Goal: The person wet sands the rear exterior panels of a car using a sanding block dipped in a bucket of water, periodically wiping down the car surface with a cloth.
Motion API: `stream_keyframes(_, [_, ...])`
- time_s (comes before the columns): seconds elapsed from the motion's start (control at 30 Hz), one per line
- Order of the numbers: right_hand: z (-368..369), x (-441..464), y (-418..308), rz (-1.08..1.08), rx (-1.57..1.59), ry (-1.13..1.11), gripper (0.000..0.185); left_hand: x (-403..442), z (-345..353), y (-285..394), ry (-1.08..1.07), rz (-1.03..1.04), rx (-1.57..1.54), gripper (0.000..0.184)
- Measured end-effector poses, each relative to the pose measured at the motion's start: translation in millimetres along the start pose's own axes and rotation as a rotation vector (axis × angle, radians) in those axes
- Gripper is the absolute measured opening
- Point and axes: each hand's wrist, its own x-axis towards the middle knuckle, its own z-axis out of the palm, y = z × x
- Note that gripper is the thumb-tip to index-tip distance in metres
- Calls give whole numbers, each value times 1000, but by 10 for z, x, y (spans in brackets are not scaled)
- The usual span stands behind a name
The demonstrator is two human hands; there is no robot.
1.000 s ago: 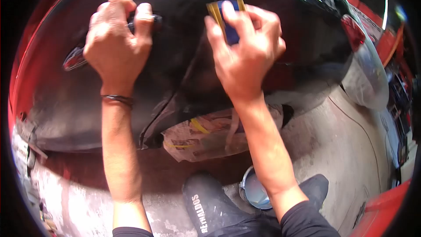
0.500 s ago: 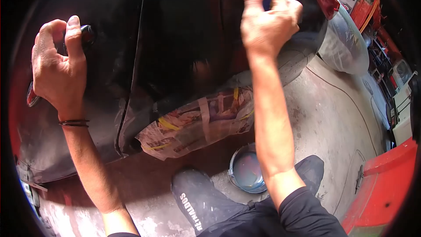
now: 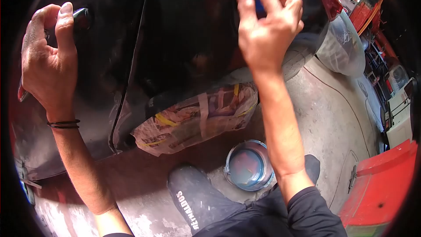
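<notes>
My left hand is closed round the door handle of a dark car body, at the upper left. A black band circles that wrist. My right hand grips a blue and tan block at the top, with the fingers along it, over the dark panel. The block's far end is cut off by the frame's top edge. A seam runs down the body between the two hands.
Paper and yellow tape cover the wheel below the panel. A bucket of liquid stands on the floor between my legs. Plastic sheeting hangs at the right. A red panel lies lower right.
The view has shifted rightward along the car. My right hand with the block has moved right and up over the panel. My left hand remains at the handle, now farther left in view.
</notes>
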Motion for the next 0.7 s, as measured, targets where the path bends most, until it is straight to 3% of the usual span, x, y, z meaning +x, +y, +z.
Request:
stream_keyframes(0.1, [-299, -465, -137, 66, 32, -126, 35, 29, 38, 52, 64, 23, -27, 31])
stream_keyframes(0.33, [-86, 60, -31, -42, -26, -29, 27, 20, 32, 45, 86, -6, -72, 38])
stream_keyframes(0.47, [-461, -453, -43, 120, 112, -245, 25, 12, 7, 82, 50, -68, -7, 36])
stream_keyframes(0.57, [-246, 23, 34, -106, -43, -74, 26, 30, -13, 111, -27, -110, 49, 33])
stream_keyframes(0.63, [-236, 333, -104, -3, 26, -174, 31, 19, 15, 8, -18, -102, 22, 34])
stream_keyframes(0.7, [-178, 124, 140, -90, -5, -155, 25, 16, 23, -89, -37, -66, 34, 34])
